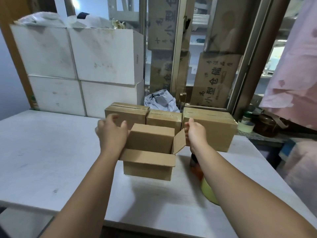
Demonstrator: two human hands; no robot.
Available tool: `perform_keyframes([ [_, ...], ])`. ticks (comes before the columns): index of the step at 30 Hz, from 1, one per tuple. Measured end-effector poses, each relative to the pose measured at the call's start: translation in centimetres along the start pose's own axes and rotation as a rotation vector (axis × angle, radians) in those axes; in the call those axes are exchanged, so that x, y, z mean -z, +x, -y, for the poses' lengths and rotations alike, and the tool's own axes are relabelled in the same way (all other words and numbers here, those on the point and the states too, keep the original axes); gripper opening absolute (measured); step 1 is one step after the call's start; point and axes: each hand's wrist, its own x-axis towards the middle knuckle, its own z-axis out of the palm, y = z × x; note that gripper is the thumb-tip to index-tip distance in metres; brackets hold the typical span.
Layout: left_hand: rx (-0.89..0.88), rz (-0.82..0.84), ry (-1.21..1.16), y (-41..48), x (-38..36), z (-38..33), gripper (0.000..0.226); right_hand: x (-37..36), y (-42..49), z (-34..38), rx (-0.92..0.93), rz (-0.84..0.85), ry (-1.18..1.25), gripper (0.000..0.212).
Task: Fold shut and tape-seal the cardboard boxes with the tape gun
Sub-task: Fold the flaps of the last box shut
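Head view: one open box [149, 152], flaps up, sits between both grips over the surface [51, 152]. The left grip [111, 133] holds its left end. The right grip [195, 133] is at the right flap with its fingers hidden, so its state cannot be told. Three closed boxes [127, 112] [163, 118] [214, 124] stand in a row just beyond the grips.

Hand-brushed black Chinese characters stood on the brown cartons behind the glass, all turned sideways. On the lower carton [216, 79] right of the metal window post [178, 48], the large characters read 小型仓储, and a row of smaller ones beside them was too faint to read. On the upper carton [163, 23] left of the post, 小型仓 showed, cut off by the top edge. The carton below it [160, 73] carried blurred characters, apparently 仓储.
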Motion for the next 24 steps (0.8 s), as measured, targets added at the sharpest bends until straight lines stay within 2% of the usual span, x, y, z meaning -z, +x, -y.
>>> perform_keyframes([
  [3, 0.187, -0.065, -0.225, -0.5, 0.4, 1.4, 0.032, 0.0, -0.3, -0.4, 0.131, -0.057, -0.083, 0.036],
  [5, 0.258, -0.014, -0.401, -0.6, 0.6, 1.8, 0.034, -0.3, -0.7, -0.8, 0.192, -0.037, -0.111, 0.037],
  [7, 0.268, 0.069, -0.471, -1.1, 0.6, 1.8, 0.037, -0.7, -1.3, -1.1, 0.234, -0.006, -0.101, 0.037],
  [10, 0.145, 0.114, -0.400, -2.1, 0.2, 1.3, 0.034, -0.9, -2.2, -1.4, 0.288, 0.158, -0.114, 0.035],
  [13, -0.106, 0.140, -0.244, -2.7, -0.4, 1.1, 0.026, -0.8, -2.7, -1.5, 0.308, 0.324, -0.193, 0.033],
  [15, -0.255, 0.246, -0.101, -2.9, -0.5, 1.0, 0.018, -0.8, -2.8, -1.6, 0.338, 0.362, -0.283, 0.020],
  [17, -0.351, 0.374, 0.010, -2.9, -0.6, 1.2, 0.032, -0.8, -2.9, -1.9, 0.397, 0.391, -0.363, 0.007],
  [20, -0.401, 0.474, 0.074, -2.5, -0.2, 1.6, 0.036, -0.7, -3.3, -2.0, 0.471, 0.402, -0.504, 0.010],
  [22, -0.457, 0.603, 0.091, -2.2, 0.4, 2.3, 0.042, -0.7, -3.3, -1.8, 0.473, 0.389, -0.541, 0.010],
  [24, -0.495, 0.752, 0.138, -1.9, 1.3, 2.9, 0.067, -0.8, -3.3, -1.6, 0.479, 0.376, -0.583, 0.007],
])
